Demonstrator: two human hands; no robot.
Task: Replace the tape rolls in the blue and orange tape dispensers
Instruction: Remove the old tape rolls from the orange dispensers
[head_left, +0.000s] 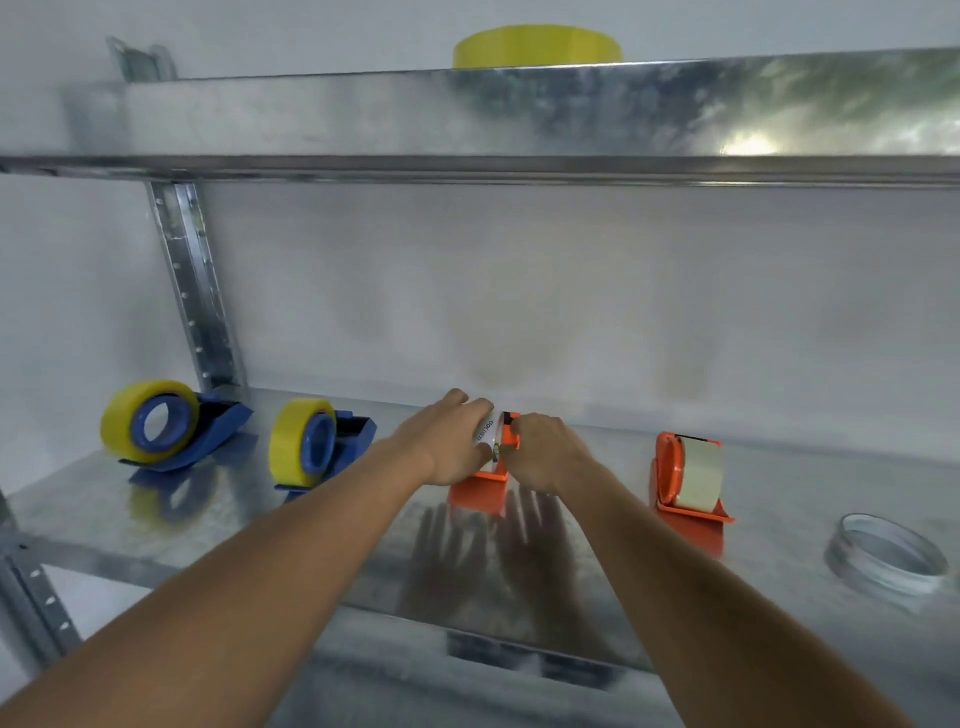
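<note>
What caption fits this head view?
Both hands, left hand and right hand, work a white roll on an orange dispenser.

On the shelf (260, 525), 2 dispensers (176, 431) stood left of the middle dispenser (480, 488); another dispenser (688, 486) and a ring (888, 553) lay right of it.

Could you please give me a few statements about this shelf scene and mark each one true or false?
1. Both hands are at the middle orange dispenser. True: the left hand holds a roll there, and the right hand grips the dispenser.
2. Both blue dispensers carry yellow rolls. True.
3. The right orange dispenser is empty. False: it holds a pale roll.
4. A yellow roll lies on the upper shelf. True.
5. The loose ring sits far left. False: far right.
</note>
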